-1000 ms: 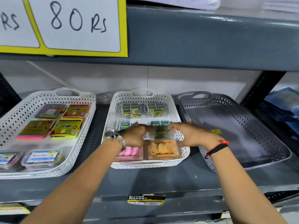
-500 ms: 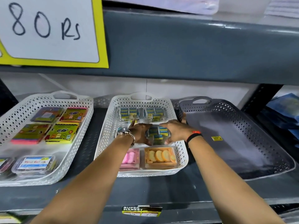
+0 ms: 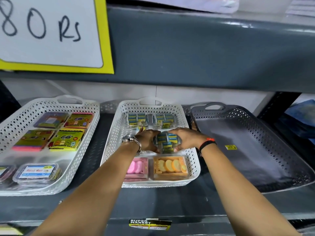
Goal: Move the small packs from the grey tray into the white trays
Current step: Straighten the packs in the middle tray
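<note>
Left of the middle white tray (image 3: 109, 145) sits another white tray (image 3: 81, 150) with flat packs; inside the middle one, the left hand (image 3: 148, 140) and right hand (image 3: 185, 139) press from either side on a clear pack of small blue boxes (image 3: 167, 142), behind a pink pack (image 3: 137, 167) and an orange pack (image 3: 170, 167); right of it lies the grey tray (image 3: 255, 150)

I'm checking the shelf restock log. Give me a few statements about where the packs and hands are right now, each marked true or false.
1. Both hands, left hand and right hand, are at a blue-and-yellow pack in the middle white tray. True.
2. The grey tray is full of packs. False: only a small yellow sticker shows inside.
3. The orange box sits in the left white tray. False: it is in the middle tray.
4. A pink box lies beside the orange one. True.
</note>
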Demonstrator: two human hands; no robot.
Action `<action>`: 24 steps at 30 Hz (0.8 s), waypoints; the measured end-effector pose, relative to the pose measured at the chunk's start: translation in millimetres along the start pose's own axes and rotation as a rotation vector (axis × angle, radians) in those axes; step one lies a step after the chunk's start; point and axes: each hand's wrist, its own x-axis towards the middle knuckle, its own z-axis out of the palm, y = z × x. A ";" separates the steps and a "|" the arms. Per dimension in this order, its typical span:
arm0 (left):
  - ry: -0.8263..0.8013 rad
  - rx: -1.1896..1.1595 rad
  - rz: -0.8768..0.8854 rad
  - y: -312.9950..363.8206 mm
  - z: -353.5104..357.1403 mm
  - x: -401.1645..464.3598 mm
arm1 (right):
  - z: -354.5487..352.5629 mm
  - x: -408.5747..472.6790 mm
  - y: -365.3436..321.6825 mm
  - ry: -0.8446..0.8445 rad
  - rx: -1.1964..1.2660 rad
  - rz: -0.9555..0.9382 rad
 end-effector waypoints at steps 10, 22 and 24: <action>-0.028 0.020 -0.005 3.5 0.2 0.2 | -0.8 0.7 3.3 -0.013 0.002 0.005; -0.071 0.251 -0.150 -66.4 -39.2 -30.2 | -12.0 14.4 -55.0 0.113 -0.074 -0.174; -0.107 0.378 -0.164 -67.6 -37.0 -35.5 | -1.4 21.0 -70.5 0.040 -0.087 -0.194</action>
